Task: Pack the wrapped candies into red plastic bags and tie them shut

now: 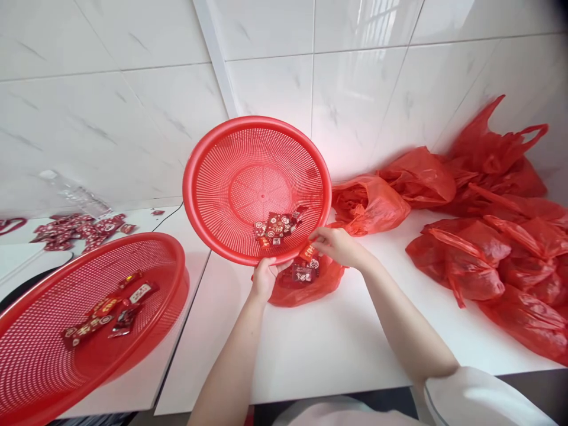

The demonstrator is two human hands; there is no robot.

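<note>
My left hand (265, 278) grips the lower rim of a round red mesh basket (231, 171), tilted up so its inside faces me. Several small red wrapped candies (277, 226) lie at its low edge. My right hand (338, 245) pinches one red candy (307, 252) at the rim. Directly below, an open red plastic bag (319, 284) on the white table holds a few more candies (304, 272).
A second red mesh basket (39, 349) with several candies sits at the lower left. More candies (75, 228) and a clear wrapper lie at the far left. Several filled red plastic bags (479, 236) crowd the right of the white table (319, 349). Tiled wall behind.
</note>
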